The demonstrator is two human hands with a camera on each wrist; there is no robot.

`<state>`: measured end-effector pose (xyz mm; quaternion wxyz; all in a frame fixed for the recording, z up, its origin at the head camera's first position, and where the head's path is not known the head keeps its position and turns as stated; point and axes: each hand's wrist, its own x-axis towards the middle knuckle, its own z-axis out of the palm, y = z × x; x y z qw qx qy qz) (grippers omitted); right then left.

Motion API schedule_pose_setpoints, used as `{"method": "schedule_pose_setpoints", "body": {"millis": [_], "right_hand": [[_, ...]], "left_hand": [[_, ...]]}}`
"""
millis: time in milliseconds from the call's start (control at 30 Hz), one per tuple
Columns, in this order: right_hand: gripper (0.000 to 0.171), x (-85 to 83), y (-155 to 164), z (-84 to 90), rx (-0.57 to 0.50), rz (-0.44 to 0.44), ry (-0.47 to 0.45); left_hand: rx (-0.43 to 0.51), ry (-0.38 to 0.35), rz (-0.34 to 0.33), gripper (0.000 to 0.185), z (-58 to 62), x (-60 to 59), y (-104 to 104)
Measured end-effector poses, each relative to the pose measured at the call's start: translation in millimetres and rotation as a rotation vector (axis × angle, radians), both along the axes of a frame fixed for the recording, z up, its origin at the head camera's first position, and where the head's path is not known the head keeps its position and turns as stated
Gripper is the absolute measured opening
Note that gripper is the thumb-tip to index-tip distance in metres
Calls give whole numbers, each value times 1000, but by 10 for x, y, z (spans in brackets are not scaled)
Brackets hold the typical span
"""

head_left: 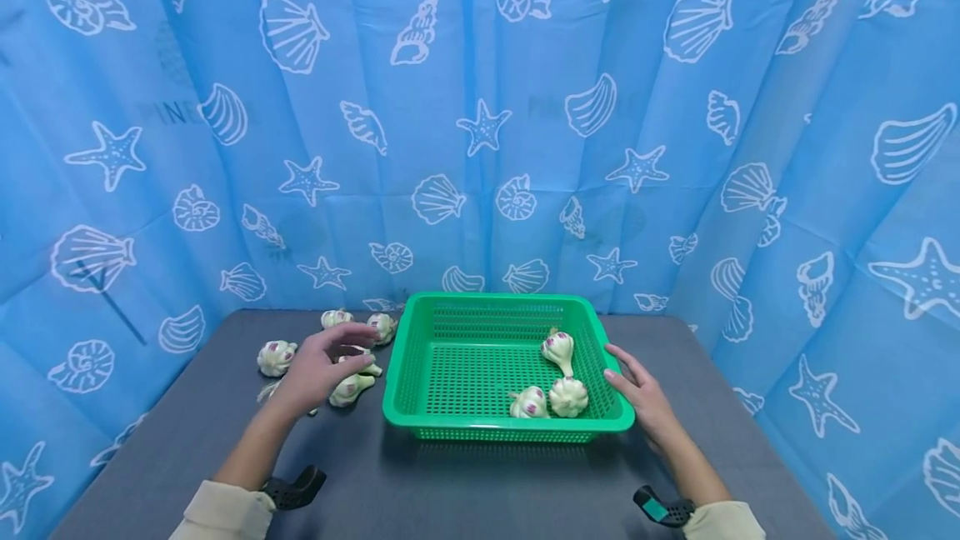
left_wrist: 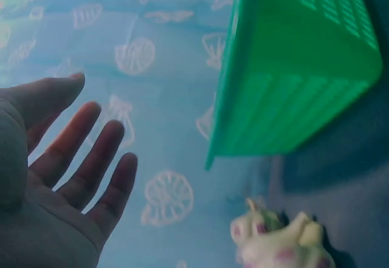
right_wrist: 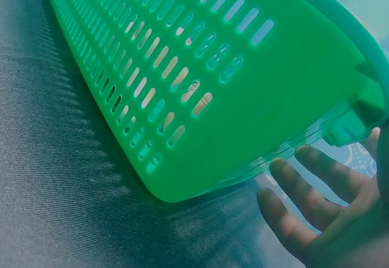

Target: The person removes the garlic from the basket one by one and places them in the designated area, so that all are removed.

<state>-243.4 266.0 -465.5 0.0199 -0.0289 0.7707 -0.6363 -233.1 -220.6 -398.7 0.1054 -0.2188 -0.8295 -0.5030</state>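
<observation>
A green slotted plastic basket [head_left: 420, 373] stands in the middle of the dark grey table and holds three garlic bulbs [head_left: 558, 349]. Several more garlic bulbs [head_left: 276, 357] lie on the table to its left. My left hand [head_left: 326, 361] hovers over those loose bulbs with fingers spread and holds nothing; the left wrist view shows its bare palm [left_wrist: 67, 177], the basket's corner [left_wrist: 292, 67] and a bulb [left_wrist: 279, 243] below. My right hand [head_left: 636, 387] lies with straight fingers against the basket's right wall, and its fingers [right_wrist: 304, 195] sit under the rim [right_wrist: 340, 128].
A blue curtain [head_left: 480, 123] printed with shells and starfish closes in the table at the back and on both sides. Bare table surface [head_left: 450, 486] stretches between the basket and me. A black wrist strap [head_left: 296, 490] sits on each forearm.
</observation>
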Motion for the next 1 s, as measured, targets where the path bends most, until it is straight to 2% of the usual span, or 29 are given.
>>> {"method": "schedule_pose_setpoints", "body": {"millis": [100,200,333,500,633,800,900,1000], "right_hand": [[61,1,5,0,1,4,-3],[61,3,6,1,-1,5,-3],[60,4,5,6,-11,-2,-5],[60,3,5,6,-15,-3,1],[60,2,7,-8,-12,-7,2],[61,11,6,-15,-7,-4,8],[59,17,8,-2,-9,2,19],[59,11,9,5,-7,4,19]], "left_hand": [[-51,-40,-104,32,71,-53,114],[-119,-87,-236,32,135,-127,220],[-186,-178,-397,36,236,-229,366],[-290,-320,-539,42,350,-386,565],[-355,-417,-646,46,363,-530,727],[-337,-486,-728,47,345,-666,908],[-339,-523,-718,45,339,-717,1018],[-367,-573,-679,43,325,-769,1125]]}}
